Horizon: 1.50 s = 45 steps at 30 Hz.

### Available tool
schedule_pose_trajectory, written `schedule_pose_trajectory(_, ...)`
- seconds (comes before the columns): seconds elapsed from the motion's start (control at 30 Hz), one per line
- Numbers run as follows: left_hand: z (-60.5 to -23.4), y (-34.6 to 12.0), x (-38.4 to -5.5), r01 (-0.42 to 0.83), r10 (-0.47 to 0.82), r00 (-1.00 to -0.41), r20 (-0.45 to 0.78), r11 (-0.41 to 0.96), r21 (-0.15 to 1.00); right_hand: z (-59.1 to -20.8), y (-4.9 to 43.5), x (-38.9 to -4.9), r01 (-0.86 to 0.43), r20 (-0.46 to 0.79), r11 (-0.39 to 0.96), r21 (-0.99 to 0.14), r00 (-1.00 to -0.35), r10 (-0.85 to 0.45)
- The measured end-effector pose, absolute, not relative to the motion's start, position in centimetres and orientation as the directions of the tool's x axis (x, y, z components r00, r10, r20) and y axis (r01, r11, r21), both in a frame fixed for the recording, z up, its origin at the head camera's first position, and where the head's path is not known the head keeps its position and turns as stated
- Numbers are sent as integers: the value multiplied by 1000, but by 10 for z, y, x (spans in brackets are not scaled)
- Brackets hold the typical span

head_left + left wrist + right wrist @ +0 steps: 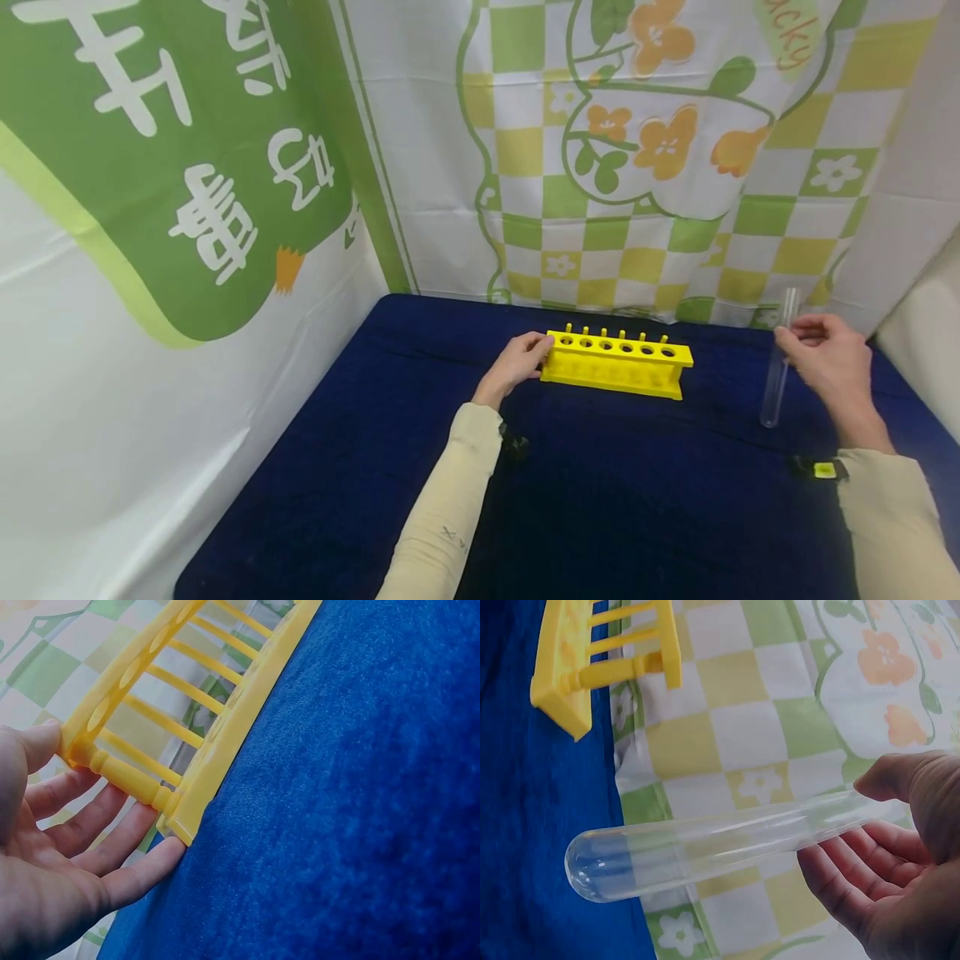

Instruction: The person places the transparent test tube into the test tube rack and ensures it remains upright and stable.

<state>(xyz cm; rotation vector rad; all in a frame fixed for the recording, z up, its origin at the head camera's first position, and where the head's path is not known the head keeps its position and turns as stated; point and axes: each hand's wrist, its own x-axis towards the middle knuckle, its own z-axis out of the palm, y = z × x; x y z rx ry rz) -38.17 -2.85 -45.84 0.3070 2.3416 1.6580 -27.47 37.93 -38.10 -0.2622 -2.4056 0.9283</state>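
Note:
A yellow test tube rack stands on the dark blue cloth, its row of round holes facing up and short pegs along the back. My left hand grips the rack's left end. In the left wrist view the thumb is at the top plate, with fingers by the end post and base. To the right of the rack, my right hand pinches a clear, empty-looking test tube near its upper end. The tube leans slightly, rounded end down; in the right wrist view its rounded bottom points toward the rack's side.
Dark blue cloth covers the table. Behind it hangs a white curtain with green and yellow checks and orange flowers. A green and white printed sheet hangs along the left side.

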Motion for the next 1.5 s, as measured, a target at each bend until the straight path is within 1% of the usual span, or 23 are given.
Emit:
schedule_pose_trajectory(0.2, -457, -27, -382, 32, 320, -944, -80, 328, 944, -378, 368, -272, -31, 421, 732, -681, -834, 356)
schedule_pose_trajectory(0.6, -459, -28, -384, 20, 321, -943, -88, 320, 947, -373, 355, -270, -53, 430, 743, -667, -842, 326)
schedule_pose_trajectory(0.83, -462, -29, -385, 7, 315, -944, -96, 311, 950, -370, 344, -271, -108, 459, 738, -666, -840, 291)
schedule_pose_trajectory(1.5, -459, -29, -383, 17, 310, -947, -88, 321, 947, -355, 315, -278, -264, 580, 708, -655, -777, 247)
